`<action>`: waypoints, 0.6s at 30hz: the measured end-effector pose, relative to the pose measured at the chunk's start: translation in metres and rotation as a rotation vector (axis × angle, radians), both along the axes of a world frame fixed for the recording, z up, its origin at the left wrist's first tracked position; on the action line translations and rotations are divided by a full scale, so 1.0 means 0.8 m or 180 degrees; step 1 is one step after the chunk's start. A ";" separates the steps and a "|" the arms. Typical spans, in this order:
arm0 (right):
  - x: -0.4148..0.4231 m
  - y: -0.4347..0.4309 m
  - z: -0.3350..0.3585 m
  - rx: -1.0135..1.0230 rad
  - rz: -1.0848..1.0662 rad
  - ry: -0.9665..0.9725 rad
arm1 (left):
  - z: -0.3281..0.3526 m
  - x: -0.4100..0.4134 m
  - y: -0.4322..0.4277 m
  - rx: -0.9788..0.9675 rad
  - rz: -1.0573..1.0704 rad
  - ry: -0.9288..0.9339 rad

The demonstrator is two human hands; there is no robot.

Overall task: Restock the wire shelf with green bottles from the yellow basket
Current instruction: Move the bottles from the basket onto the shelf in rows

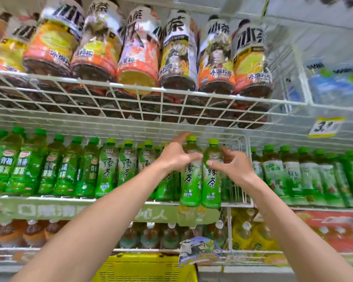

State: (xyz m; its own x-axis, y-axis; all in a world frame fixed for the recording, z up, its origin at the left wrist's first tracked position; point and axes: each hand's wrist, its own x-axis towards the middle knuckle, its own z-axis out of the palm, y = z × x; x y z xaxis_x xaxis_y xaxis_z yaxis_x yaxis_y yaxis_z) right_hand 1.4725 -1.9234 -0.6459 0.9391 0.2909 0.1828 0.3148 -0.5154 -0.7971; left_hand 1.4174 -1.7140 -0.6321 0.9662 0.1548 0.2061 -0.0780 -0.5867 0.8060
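store shelving of white wire fills the whole view, with drinks on every level. near the centre, the left hand (174, 157) is wrapped around the shoulder of one green bottle (191, 180), its fingers curled around the bottle, and the right hand (232, 165) pinches the shoulder of a second green bottle (211, 184) between thumb and curled fingers. both bottles are upright and touch each other side by side, the second one at three o'clock from the first. their bottoms are level with the front rail of the wire shelf (238, 204); if they already stand on the wire, i cannot tell. at nine o'clock from the hands, more green tea bottles (106, 169) with the same label stand in rows on this shelf, and further that way a darker green sort (18, 165). at three o'clock, behind a wire divider, other green bottles (293, 171) fill the next section. at twelve o'clock the upper shelf (130, 88) carries big iced tea bottles (177, 58), and a yellow price tag (325, 127) hangs at two o'clock. at six o'clock, under a lower level with brown tea bottles (151, 235), the yellow basket (143, 269) is at the bottom edge; what is inside it is not visible.
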 end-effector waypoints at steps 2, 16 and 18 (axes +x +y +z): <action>0.017 -0.007 -0.001 -0.0161 -0.0003 -0.0052 | 0.001 0.016 0.000 -0.0024 0.0023 -0.0002; 0.132 -0.021 -0.048 -0.1548 0.0159 0.0227 | -0.023 0.096 0.018 0.1356 0.0134 0.0705; 0.145 -0.018 -0.052 -0.1583 0.0047 0.0413 | -0.017 0.104 0.019 0.1583 0.0118 0.0825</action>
State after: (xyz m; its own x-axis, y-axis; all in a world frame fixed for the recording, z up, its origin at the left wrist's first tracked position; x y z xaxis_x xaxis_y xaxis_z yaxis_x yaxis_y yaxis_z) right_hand 1.5884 -1.9376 -0.6877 0.9401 0.3263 -0.0988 0.2395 -0.8384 -0.4896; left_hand 1.5010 -1.6989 -0.6455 0.9907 0.1344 0.0195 0.1138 -0.8996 0.4217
